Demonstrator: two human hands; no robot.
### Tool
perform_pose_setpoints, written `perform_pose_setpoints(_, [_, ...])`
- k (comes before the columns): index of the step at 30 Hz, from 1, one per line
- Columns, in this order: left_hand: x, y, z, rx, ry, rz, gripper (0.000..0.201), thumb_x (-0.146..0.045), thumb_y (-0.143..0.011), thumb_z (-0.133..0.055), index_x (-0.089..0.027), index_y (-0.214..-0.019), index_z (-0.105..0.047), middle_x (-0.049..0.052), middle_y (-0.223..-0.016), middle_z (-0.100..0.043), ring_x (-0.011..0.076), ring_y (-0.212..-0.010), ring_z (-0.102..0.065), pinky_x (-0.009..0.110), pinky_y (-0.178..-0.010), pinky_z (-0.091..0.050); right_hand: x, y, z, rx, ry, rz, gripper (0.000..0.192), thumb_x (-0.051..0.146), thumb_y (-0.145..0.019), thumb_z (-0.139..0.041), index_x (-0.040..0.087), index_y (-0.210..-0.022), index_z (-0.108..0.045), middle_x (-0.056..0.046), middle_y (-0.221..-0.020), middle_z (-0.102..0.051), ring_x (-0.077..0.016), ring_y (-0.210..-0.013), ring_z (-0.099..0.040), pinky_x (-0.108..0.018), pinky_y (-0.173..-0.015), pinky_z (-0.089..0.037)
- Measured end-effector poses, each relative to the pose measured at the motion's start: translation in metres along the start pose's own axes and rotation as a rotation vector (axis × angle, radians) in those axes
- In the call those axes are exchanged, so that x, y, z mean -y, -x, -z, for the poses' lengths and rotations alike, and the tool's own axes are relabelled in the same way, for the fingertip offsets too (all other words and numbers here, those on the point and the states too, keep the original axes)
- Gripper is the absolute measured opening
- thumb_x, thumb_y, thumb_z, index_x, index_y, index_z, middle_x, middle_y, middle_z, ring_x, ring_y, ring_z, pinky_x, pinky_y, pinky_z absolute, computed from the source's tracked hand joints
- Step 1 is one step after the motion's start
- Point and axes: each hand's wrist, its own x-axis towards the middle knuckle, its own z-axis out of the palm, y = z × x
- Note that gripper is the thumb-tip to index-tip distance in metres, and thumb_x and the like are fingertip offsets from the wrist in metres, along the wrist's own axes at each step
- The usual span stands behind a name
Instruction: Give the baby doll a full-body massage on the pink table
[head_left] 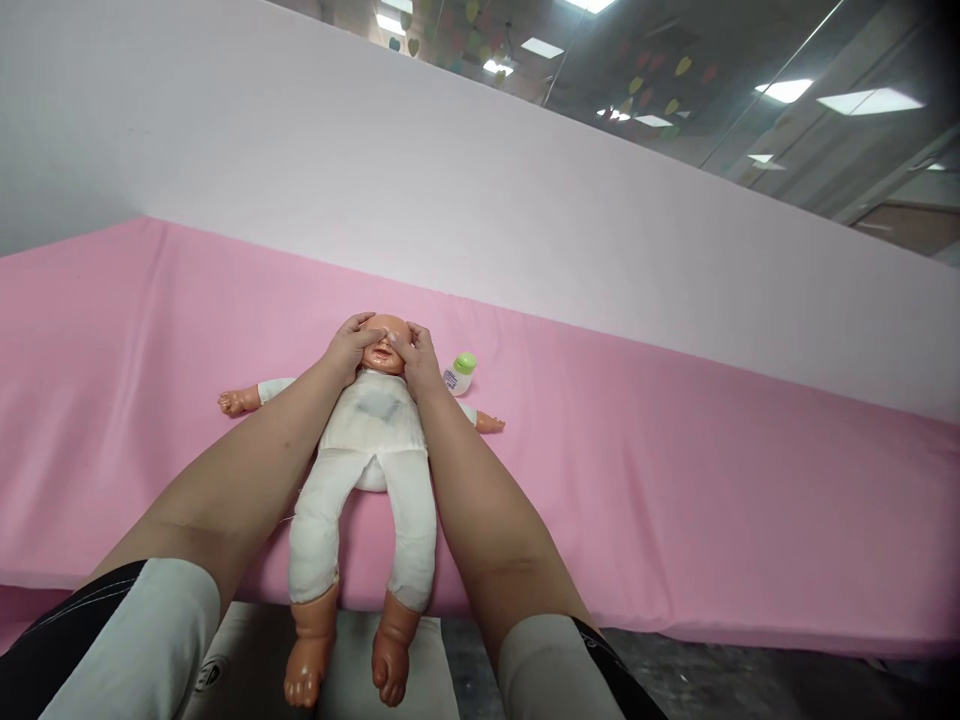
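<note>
A baby doll [375, 415] with a white cloth body lies on its back, its feet hanging over the near edge of the pink-covered surface. My left hand [349, 347] cups one side of the doll's head, and my right hand [422, 358] cups the other. Both thumbs lie across its face near the eyes and nose, hiding them; the mouth still shows. My fingers curl around the sides of the head, partly out of sight. Beside my right wrist stands a small clear bottle [460, 374] with a green cap, touched by neither hand.
A pink cover [637, 470] drapes the padded surface, with folds on both sides. Behind it rises a plain white wall [465, 210], with glass panels [637, 70] above that reflect ceiling lights. Dark floor [720, 670] shows below the near edge.
</note>
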Motion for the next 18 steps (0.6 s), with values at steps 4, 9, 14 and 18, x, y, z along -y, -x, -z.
perform_pose_setpoints(4, [0.0, -0.002, -0.003, -0.008, -0.033, 0.046, 0.067, -0.023, -0.064, -0.086, -0.014, -0.126, -0.065, 0.013, -0.11, -0.074, 0.0267, -0.093, -0.073, 0.044, -0.093, -0.059, 0.005, 0.002, -0.001, -0.071, 0.2, -0.035, 0.073, 0.062, -0.075, -0.084, 0.026, -0.131, -0.052, -0.008, -0.13, -0.064, -0.0258, -0.12, -0.064, -0.042, -0.109, -0.05])
perform_pose_setpoints(9, [0.003, -0.006, -0.004, -0.011, -0.009, 0.029, 0.054, -0.027, -0.072, -0.082, -0.014, -0.122, -0.068, 0.01, -0.104, -0.075, 0.0247, -0.094, -0.073, 0.041, -0.094, -0.059, -0.007, -0.009, -0.004, -0.094, -0.024, -0.038, 0.056, 0.055, -0.08, -0.08, 0.027, -0.123, -0.056, -0.005, -0.124, -0.067, -0.026, -0.122, -0.064, -0.043, -0.106, -0.053])
perform_pose_setpoints(14, [0.008, -0.013, 0.002, -0.046, 0.055, 0.067, 0.054, -0.029, -0.075, -0.077, -0.019, -0.127, -0.069, 0.011, -0.118, -0.075, 0.0296, -0.109, -0.073, 0.045, -0.099, -0.06, -0.018, -0.015, -0.004, -0.068, -0.166, -0.034, 0.045, 0.05, -0.087, -0.068, 0.027, -0.123, -0.058, -0.004, -0.126, -0.069, -0.0238, -0.123, -0.064, -0.044, -0.107, -0.055])
perform_pose_setpoints(18, [0.008, -0.013, 0.006, -0.066, 0.119, 0.087, 0.052, -0.03, -0.076, -0.076, -0.021, -0.126, -0.069, 0.012, -0.123, -0.074, 0.0326, -0.114, -0.072, 0.047, -0.099, -0.061, -0.014, -0.013, 0.003, -0.016, -0.337, -0.117, 0.051, 0.039, -0.079, -0.074, 0.028, -0.126, -0.06, -0.003, -0.136, -0.068, -0.0237, -0.124, -0.065, -0.045, -0.111, -0.054])
